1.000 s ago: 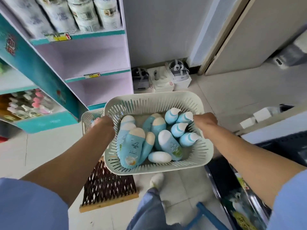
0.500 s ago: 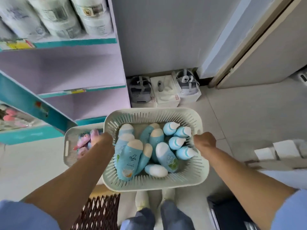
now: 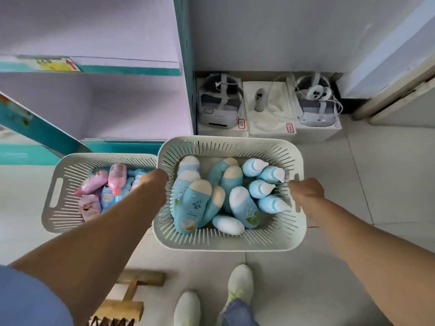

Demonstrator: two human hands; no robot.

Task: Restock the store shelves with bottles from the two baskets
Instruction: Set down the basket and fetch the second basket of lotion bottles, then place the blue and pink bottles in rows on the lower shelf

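Floor: pale tile.
Blue-bottle basket: long axis left-right.
Fingers: left hand, right hand clamped on its ends.
Shelves: ahead-left, left hand nearer.

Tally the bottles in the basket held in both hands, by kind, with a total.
Tall blue bottles, rounded cream or white caps: 8
Small pale-blue bottles, pointed white caps: 4
Total: 12 in the basket, which the left hand and right hand grip.

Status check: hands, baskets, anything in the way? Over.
Left hand, right hand gripping blue-bottle basket by its sides. Pink-bottle basket on floor, left of it. Wooden rack near left shoe.
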